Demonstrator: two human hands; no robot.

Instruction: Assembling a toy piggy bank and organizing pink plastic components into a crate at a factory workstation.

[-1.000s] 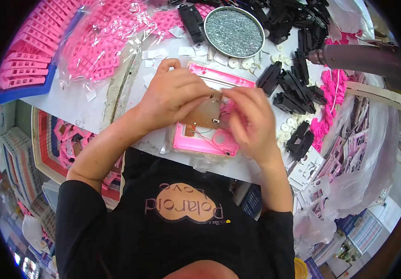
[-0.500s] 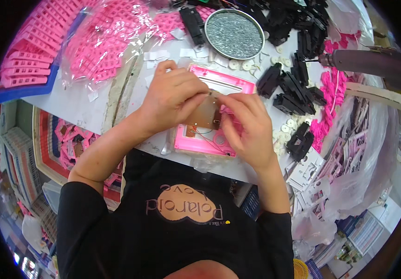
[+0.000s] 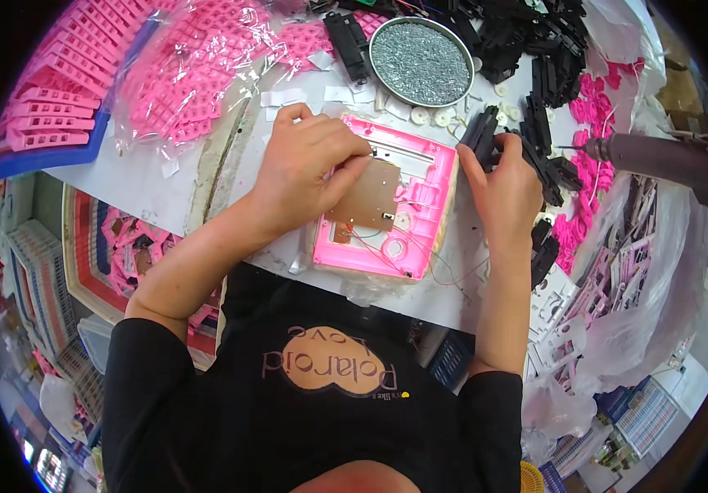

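A pink plastic housing [image 3: 424,234] lies on the table in front of me, with thin wires running from it. Over its left part rests a flat brown circuit board [image 3: 377,195]. My left hand [image 3: 309,168] is closed at the board's upper left edge, thumb and forefinger pinched on it. To the right of the housing, my right hand [image 3: 506,189] has its thumb and forefinger around a black plastic part [image 3: 479,131] in a heap of similar parts. Its other fingers are curled and partly hidden.
A round tin of small metal screws [image 3: 421,64] stands at the back. Bagged pink parts [image 3: 181,90] and a blue tray [image 3: 58,156] of pink frames lie left. A power screwdriver [image 3: 658,164] juts in from the right, near pink pieces [image 3: 588,197] and white discs [image 3: 511,112].
My right hand has left the circuit board and moved right to the black parts. The left hand stays at the board, which now lies flatter over the housing.
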